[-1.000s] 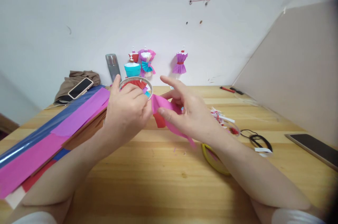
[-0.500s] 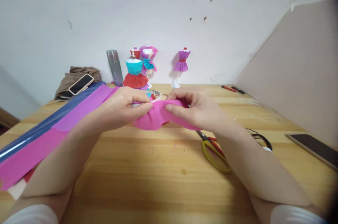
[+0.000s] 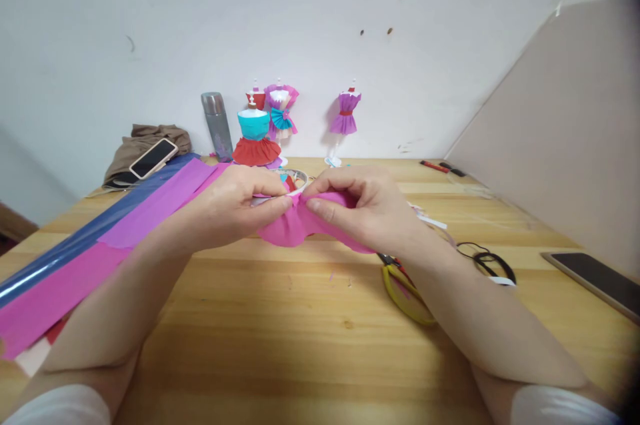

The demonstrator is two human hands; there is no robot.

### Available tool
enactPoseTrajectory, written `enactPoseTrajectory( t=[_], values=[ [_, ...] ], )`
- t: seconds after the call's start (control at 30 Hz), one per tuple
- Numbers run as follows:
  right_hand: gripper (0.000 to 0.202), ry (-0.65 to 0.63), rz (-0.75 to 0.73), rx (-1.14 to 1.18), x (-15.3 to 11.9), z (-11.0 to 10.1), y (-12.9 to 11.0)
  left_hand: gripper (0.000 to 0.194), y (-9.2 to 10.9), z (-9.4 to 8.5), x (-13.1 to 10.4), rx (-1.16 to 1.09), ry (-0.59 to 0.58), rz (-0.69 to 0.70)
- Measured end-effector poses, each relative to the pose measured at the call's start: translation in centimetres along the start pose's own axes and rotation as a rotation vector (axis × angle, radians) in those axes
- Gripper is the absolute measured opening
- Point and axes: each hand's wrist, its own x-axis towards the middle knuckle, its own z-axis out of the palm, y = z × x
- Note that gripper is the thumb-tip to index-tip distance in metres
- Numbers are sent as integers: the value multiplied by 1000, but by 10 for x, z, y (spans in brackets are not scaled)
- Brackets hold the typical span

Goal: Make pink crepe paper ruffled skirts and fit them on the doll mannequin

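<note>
A strip of pink crepe paper hangs between my two hands above the wooden table, gathered into folds along its upper edge. My left hand pinches its left part between thumb and fingers. Close beside it, my right hand pinches the same strip, thumb in front. The fingertips are nearly touching. Just behind the hands, a white roll of tape is partly hidden. Yellow-handled scissors lie below my right wrist, partly covered by the arm.
Small dress forms in paper dresses, one teal and red, another purple, stand at the back near a grey bottle. Pink and purple paper lies left. A phone and black cord lie right.
My right hand has moved slightly left, closer to my left hand, and the pink paper between them is more bunched. The right forearm has shifted, covering more of the scissors.
</note>
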Motion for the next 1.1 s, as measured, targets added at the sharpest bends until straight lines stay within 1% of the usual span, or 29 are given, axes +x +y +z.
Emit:
enactPoseTrajectory(
  t=[0.07, 0.2, 0.4, 0.57, 0.73, 0.8, 0.93, 1.0, 1.1],
  values=[
    [12, -3, 11, 33, 1, 0, 1, 34, 0, 0, 0, 8, 1, 22],
    [10, 40, 17, 46, 2, 1, 1, 33, 1, 0, -1, 10, 11, 64],
    [17, 34, -3, 30, 4, 1, 3, 34, 4, 1, -2, 59, 4, 118],
    [20, 50, -2, 5, 4, 2, 3, 31, 5, 1, -3, 153, 16, 182],
    [24, 50, 35, 23, 4, 4, 2, 30, 4, 3, -5, 296, 38, 301],
    [27, 44, 49, 66, 4, 4, 2, 32, 4, 5, -5, 334, 53, 332],
    [29, 38, 99, 163, 6, 4, 5, 33, 4, 10, -2, 362, 94, 344],
    [28, 57, 111, 154, 8, 3, 7, 33, 0, 12, 1, 359, 113, 350],
    [27, 94, 84, 97, 9, 2, 8, 32, -6, 12, 6, 366, 159, 361]
  ],
)
